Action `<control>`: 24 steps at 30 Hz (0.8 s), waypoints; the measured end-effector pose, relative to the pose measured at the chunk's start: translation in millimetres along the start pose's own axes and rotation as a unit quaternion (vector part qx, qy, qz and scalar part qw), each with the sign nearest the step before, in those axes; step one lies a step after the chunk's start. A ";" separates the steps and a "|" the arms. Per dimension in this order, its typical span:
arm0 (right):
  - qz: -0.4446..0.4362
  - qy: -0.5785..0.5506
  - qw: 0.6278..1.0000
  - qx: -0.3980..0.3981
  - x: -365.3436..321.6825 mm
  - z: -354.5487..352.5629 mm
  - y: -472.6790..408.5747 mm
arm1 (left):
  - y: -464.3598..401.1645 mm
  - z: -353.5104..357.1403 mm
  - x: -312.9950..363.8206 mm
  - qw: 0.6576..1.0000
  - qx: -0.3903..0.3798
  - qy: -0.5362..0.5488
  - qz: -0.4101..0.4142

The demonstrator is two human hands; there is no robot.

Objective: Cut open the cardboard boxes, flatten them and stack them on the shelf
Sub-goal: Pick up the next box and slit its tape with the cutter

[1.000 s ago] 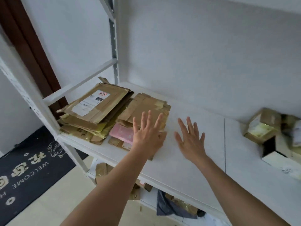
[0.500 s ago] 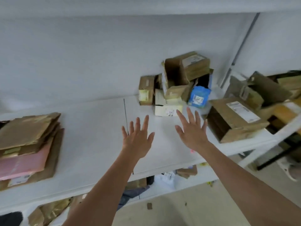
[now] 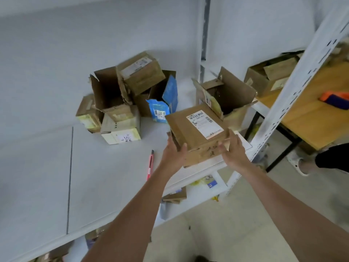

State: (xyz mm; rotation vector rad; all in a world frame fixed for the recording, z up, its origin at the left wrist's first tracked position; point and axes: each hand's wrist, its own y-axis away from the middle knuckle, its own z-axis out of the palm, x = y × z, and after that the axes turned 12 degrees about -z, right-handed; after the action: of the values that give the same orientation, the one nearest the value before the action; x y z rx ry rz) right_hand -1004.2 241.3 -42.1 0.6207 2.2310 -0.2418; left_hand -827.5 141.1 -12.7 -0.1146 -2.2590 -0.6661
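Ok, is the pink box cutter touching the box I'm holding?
Apart. The head view shows bare white shelf between the pink box cutter and the labelled box, with the left hand in between.

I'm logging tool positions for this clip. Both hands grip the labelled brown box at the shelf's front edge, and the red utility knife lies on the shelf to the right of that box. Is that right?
Not quite. The head view shows the red utility knife lying on the shelf to the left of the labelled brown box, beside the left hand. The rest holds: both hands, the right hand too, grip that box at the shelf's front edge.
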 end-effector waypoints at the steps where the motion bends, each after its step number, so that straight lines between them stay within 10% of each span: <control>1: 0.007 -0.052 0.999 -0.001 4.3 -2.7 -2.4 | -2.6 4.9 6.8 0.998 -0.004 0.050 -0.031; 13: 0.080 -0.291 0.951 0.063 15.3 -6.2 2.6 | -10.3 -4.7 0.2 0.936 0.051 0.315 -0.149; 20: 0.128 -0.416 0.895 -0.099 -26.6 5.5 3.4 | 22.6 -53.0 -36.6 0.857 -0.007 0.500 -0.127; 24: 0.030 -0.487 0.856 -0.171 -73.5 22.7 -2.6 | 37.1 -84.6 -77.1 0.903 0.053 0.401 -0.146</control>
State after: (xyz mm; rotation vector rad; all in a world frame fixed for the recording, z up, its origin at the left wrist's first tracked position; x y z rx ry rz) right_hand -949.1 204.7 -2.7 0.2592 1.2157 -0.0818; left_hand -707.6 140.3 -2.3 0.4836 -1.5071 -0.5928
